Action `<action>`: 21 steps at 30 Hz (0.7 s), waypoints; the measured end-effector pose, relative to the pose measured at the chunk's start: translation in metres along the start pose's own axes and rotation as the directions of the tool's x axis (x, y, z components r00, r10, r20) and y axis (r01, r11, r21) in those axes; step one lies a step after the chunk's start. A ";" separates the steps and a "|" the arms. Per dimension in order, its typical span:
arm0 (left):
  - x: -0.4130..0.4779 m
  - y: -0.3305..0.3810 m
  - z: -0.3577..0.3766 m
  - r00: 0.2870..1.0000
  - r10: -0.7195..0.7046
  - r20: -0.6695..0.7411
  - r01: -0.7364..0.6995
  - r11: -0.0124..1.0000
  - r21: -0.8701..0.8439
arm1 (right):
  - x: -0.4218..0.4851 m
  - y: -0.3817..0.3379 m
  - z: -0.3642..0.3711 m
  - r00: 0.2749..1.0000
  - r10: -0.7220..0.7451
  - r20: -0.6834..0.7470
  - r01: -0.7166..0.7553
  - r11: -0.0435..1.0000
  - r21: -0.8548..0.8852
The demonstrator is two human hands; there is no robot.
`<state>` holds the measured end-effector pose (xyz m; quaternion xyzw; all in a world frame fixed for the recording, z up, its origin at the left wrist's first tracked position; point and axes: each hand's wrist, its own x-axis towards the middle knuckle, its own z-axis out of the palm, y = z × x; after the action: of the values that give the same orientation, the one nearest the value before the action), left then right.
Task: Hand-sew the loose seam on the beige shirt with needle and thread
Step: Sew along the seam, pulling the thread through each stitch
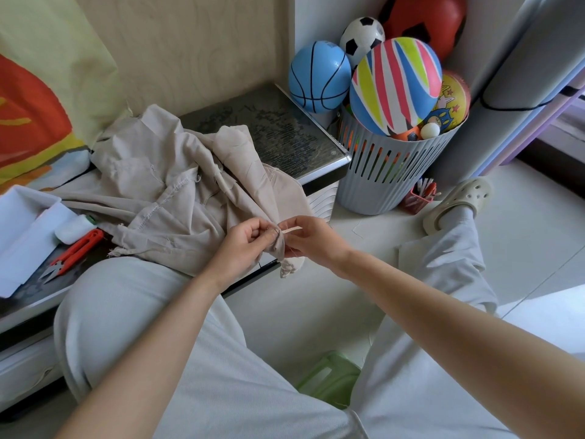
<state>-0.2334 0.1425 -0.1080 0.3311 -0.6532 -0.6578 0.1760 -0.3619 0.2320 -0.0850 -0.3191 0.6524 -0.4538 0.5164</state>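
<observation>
The beige shirt (pixel 177 191) lies crumpled on the dark tabletop (pixel 285 128), one corner hanging off the front edge between my hands. My left hand (pixel 245 245) pinches a bunched fold of that corner. Just to its right, my right hand (pixel 308 237) pinches the same fold, with a narrow beige strip sticking out above its fingers. I cannot make out the needle, and only a faint thread shows near the fold. A white thread spool (pixel 74 228) lies at the table's left.
Orange thread snips (pixel 74 250) and a white open box (pixel 25 226) sit at the left. A grey slatted basket (pixel 389 172) full of balls stands right of the table. My knees in light trousers, a green stool (pixel 329 377) and a slipper (pixel 459 202) are below.
</observation>
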 end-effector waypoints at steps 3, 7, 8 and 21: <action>0.000 0.000 0.001 1.000 -0.008 -0.020 0.008 1.000 0.020 | -0.001 -0.001 0.003 0.999 -0.023 -0.035 0.016 0.983 -0.183; 0.002 0.001 0.001 0.999 -0.024 -0.048 0.025 0.999 0.022 | -0.007 0.002 0.001 0.969 -0.202 -0.142 0.116 0.880 -0.461; 0.002 0.001 0.000 0.998 -0.027 -0.057 0.028 0.999 0.021 | -0.008 0.004 0.000 0.954 -0.237 -0.186 0.117 0.860 -0.496; -0.001 0.004 0.000 0.999 -0.035 -0.034 0.036 0.999 0.032 | -0.008 0.009 0.004 0.728 -0.684 0.053 0.413 0.376 -0.829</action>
<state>-0.2330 0.1426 -0.1039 0.3562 -0.6548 -0.6446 0.1698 -0.3557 0.2420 -0.0905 -0.6412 0.7053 -0.3011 0.0272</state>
